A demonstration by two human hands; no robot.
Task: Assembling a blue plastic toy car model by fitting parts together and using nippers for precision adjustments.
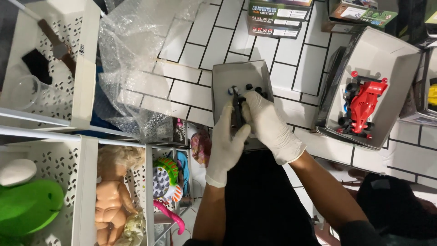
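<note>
Both your white-gloved hands meet over the small open grey cardboard box (241, 77) lying on the white tiled floor (291, 68). Your left hand (226, 143) has its fingers closed around the lower end of a dark, narrow toy car chassis (237, 111), and your right hand (269, 125) is curled over its upper side, fingers clamped on it too. The chassis hangs just above the near edge of the box, with small black wheels (253, 88) and loose parts lying inside.

By the look of it, the work is midway: 1 finished red toy racing car (362, 105) already sits in the larger open box to your right, while this 1 lacks a body shell.

Room is tight on your left, where crumpled clear bubble wrap (136, 64) and white perforated plastic baskets (86, 68) crowd in. Bare tiles lie beyond the grey box, before the stacked printed cartons (277, 16).
</note>
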